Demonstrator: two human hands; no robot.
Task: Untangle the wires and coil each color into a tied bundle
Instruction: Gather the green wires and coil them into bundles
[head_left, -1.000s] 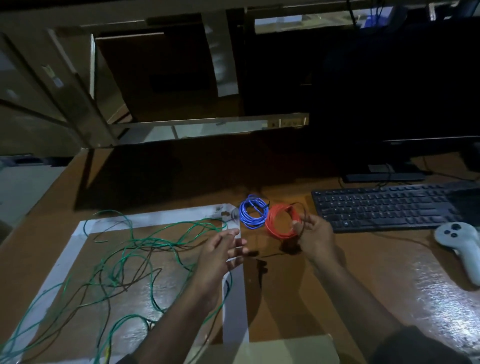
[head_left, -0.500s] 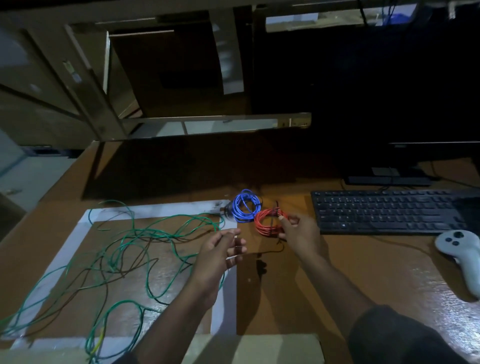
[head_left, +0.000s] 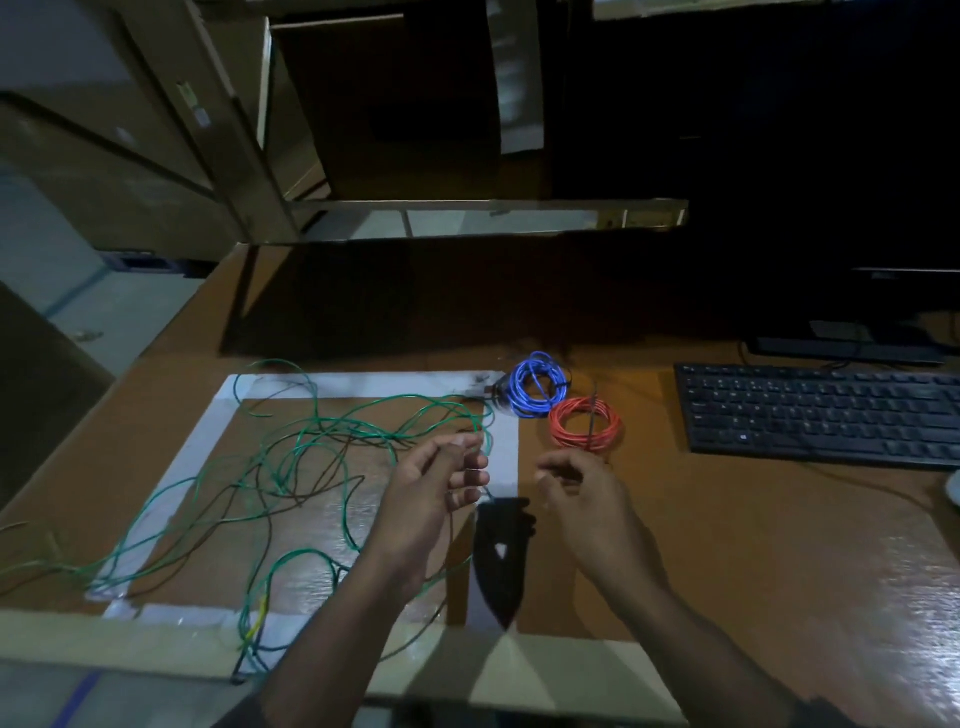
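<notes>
Left hand (head_left: 431, 493) fingers loosely curled, maybe pinching a thin green strand near the fingertips; can't tell for sure. Right hand (head_left: 582, 493) fingers loosely curled, holding nothing. Red coil (head_left: 587, 423) lies tied at 12 o'clock of the right hand, just apart from it; blue coil (head_left: 535, 389) touches it at 10 o'clock. Green wire (head_left: 322, 441) and a dark wire (head_left: 291, 499) sprawl tangled at 9 o'clock on the taped mat (head_left: 363, 385). Step judged: red finished, green next. Needs finding a free green end, pulling it clear of the dark one.
</notes>
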